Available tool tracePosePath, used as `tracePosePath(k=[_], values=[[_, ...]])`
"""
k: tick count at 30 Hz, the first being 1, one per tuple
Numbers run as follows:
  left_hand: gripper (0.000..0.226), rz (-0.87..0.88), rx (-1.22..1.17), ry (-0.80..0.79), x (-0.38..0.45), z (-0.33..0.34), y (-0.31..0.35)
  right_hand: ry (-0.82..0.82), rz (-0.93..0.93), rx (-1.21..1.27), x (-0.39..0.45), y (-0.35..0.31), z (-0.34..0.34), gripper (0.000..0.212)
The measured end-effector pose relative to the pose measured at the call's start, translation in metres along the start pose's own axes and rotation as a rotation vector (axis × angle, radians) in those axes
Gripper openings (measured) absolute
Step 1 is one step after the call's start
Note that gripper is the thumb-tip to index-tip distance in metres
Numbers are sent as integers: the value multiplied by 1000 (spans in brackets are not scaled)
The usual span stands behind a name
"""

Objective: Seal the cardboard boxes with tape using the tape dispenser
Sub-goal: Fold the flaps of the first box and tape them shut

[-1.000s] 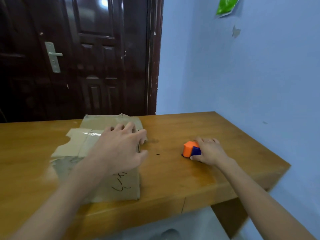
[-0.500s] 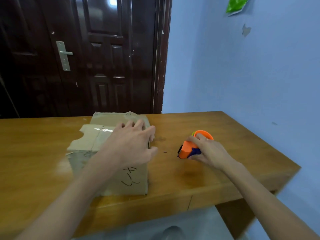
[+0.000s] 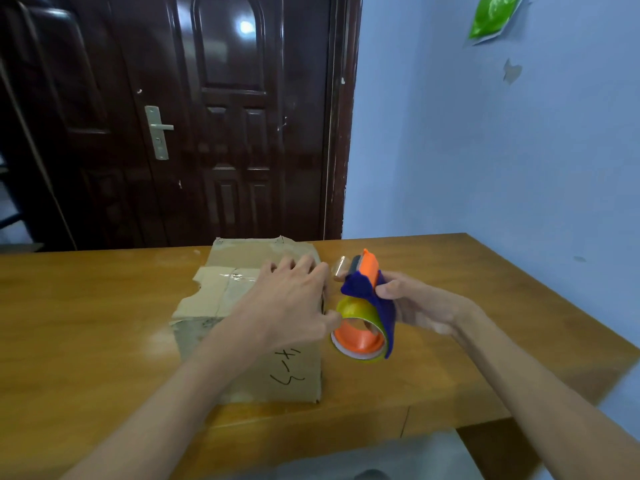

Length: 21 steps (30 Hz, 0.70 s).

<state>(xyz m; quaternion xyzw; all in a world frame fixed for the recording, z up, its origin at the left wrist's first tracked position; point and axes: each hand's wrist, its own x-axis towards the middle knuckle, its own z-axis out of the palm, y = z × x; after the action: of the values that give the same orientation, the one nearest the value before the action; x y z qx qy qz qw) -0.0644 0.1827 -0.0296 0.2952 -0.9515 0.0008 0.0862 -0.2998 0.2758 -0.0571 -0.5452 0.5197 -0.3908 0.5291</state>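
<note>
Cardboard box [image 3: 242, 306] in the middle of the frame on the wooden tabletop [image 3: 86, 323], left hand [image 3: 291, 303] flat on its top with fingers spread, right hand [image 3: 415, 303] holding the orange and blue tape dispenser [image 3: 363, 306] in the air just right of the box, dark door [image 3: 207, 116] behind
</note>
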Motion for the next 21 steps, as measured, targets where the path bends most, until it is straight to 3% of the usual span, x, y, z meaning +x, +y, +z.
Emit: tracePosePath(k=[7,11,15,17,21], values=[[50,5,-65,17,1,3,-3,-106,-2,98,19,14,-6,101],[58,3,-172,2,2,-2,-6,-181,-7,75,28,16,-9,115],[83,-7,-281,12,1,-6,-5,-228,-8,107,39,26,-8,119],[87,3,-399,47,0,-8,-10,-239,-5,116,41,27,-8,116],[85,64,-621,58,-3,-15,-31,-250,-5,60,41,15,-6,86]])
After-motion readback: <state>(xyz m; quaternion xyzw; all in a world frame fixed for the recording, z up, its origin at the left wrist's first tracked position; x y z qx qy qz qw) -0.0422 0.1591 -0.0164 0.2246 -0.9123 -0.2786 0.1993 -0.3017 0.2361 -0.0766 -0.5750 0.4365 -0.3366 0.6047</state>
